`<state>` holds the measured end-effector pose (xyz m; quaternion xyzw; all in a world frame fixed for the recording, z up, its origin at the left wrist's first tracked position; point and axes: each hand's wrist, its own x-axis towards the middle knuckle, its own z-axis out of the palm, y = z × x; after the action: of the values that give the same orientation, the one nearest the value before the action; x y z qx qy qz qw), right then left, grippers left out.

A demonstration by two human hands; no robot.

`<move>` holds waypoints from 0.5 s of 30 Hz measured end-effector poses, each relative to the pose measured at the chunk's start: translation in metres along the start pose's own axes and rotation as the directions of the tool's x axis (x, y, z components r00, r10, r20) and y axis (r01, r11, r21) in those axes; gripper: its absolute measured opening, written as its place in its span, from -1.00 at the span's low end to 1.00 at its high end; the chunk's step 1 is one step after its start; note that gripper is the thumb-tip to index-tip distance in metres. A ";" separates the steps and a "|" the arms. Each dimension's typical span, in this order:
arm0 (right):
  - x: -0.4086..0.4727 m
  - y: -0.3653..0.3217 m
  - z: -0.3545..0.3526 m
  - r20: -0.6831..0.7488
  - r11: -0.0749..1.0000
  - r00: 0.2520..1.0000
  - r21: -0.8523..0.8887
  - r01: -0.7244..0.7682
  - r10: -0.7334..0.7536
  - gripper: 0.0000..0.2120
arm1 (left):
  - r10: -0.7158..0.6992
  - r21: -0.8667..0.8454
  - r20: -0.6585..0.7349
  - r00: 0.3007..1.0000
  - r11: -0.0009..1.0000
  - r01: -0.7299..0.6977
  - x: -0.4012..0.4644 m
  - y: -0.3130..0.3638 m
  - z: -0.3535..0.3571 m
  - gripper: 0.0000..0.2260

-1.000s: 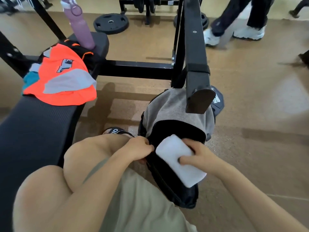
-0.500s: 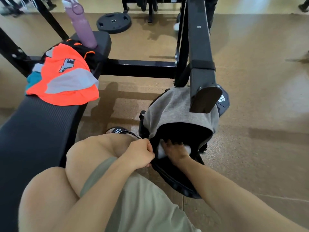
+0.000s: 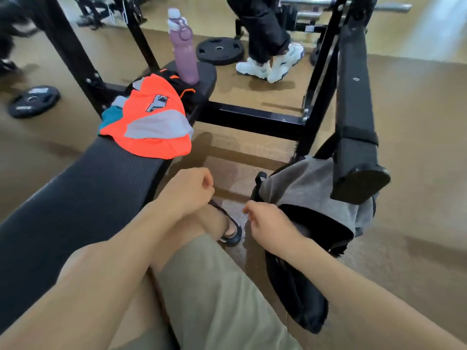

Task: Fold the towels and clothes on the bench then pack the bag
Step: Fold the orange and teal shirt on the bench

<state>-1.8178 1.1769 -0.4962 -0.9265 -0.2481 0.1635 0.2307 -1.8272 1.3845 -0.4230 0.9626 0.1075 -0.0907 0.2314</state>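
The grey and black bag (image 3: 300, 185) stands open on the floor to my right, against a black rack leg (image 3: 353, 109). Its dark inside shows no towel. My right hand (image 3: 270, 223) is out of the bag, just left of its mouth, fingers curled and holding nothing. My left hand (image 3: 187, 190) hovers over the bench's edge as a loose fist, also holding nothing. An orange and grey shirt (image 3: 151, 127) lies on the black bench (image 3: 88, 188). A teal cloth (image 3: 108, 120) lies under it and a black garment (image 3: 185, 90) behind it.
A purple bottle (image 3: 183, 51) stands upright at the bench's far end. Weight plates lie on the floor at the back (image 3: 219, 50) and far left (image 3: 32, 101). A person in white sneakers (image 3: 270, 64) stands beyond the rack crossbar (image 3: 252, 117).
My right hand pushed the white folded towel into the bag, then came out with nothing in it. My left hand let go of the bag's edge and rose toward the bench.
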 end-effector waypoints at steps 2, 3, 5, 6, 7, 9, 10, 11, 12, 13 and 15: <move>0.020 -0.030 -0.003 -0.030 0.994 0.994 0.029 0.102 -0.101 -0.74 | -0.032 -0.046 -0.047 0.998 0.998 0.030 0.002 -0.017 -0.013 -0.87; 0.033 -0.045 -0.003 -0.054 0.988 0.988 0.052 0.148 -0.145 -0.74 | -0.058 -0.070 -0.076 0.995 0.996 0.052 0.003 -0.028 -0.018 -0.88; 0.067 -0.071 -0.001 -0.109 0.974 0.974 0.088 0.210 -0.200 -0.72 | -0.110 -0.107 -0.142 0.984 0.990 0.095 0.003 -0.052 -0.025 -0.90; 0.087 -0.083 0.002 -0.132 0.970 0.970 0.105 0.218 -0.203 -0.70 | -0.132 -0.122 -0.166 0.977 0.986 0.113 0.003 -0.066 -0.028 -0.91; 0.108 -0.094 0.006 -0.145 0.969 0.970 0.125 0.215 -0.197 -0.69 | -0.156 -0.137 -0.179 0.971 0.982 0.132 0.002 -0.079 -0.031 -0.91; 0.149 -0.112 0.017 -0.131 0.973 0.976 0.135 0.189 -0.172 -0.68 | -0.212 -0.172 -0.181 0.960 0.968 0.181 0.001 -0.107 -0.034 -0.90; 0.169 -0.120 0.023 -0.111 0.977 0.980 0.120 0.179 -0.166 -0.65 | -0.241 -0.193 -0.178 0.954 0.959 0.206 0.001 -0.121 -0.034 -0.89; 0.188 -0.124 0.030 -0.085 0.980 0.983 0.097 0.172 -0.164 -0.59 | -0.269 -0.214 -0.170 0.948 0.949 0.230 0.001 -0.133 -0.034 -0.87; 0.206 -0.128 0.037 -0.060 0.983 0.985 0.070 0.167 -0.163 -0.53 | -0.293 -0.230 -0.155 0.943 0.940 0.254 0.003 -0.145 -0.034 -0.84; 0.223 -0.131 0.043 -0.044 0.985 0.986 0.049 0.165 -0.163 -0.46 | -0.308 -0.236 -0.136 0.941 0.933 0.272 0.005 -0.154 -0.035 -0.80; 0.253 -0.136 0.056 -0.037 0.984 0.984 0.024 0.174 -0.174 -0.38 | -0.315 -0.233 -0.092 0.945 0.929 0.287 0.014 -0.169 -0.036 -0.72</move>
<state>-1.6853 1.4360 -0.5221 -0.9008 -0.3218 0.1298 0.2610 -1.8509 1.5508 -0.4664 0.9076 0.2778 -0.0510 0.3107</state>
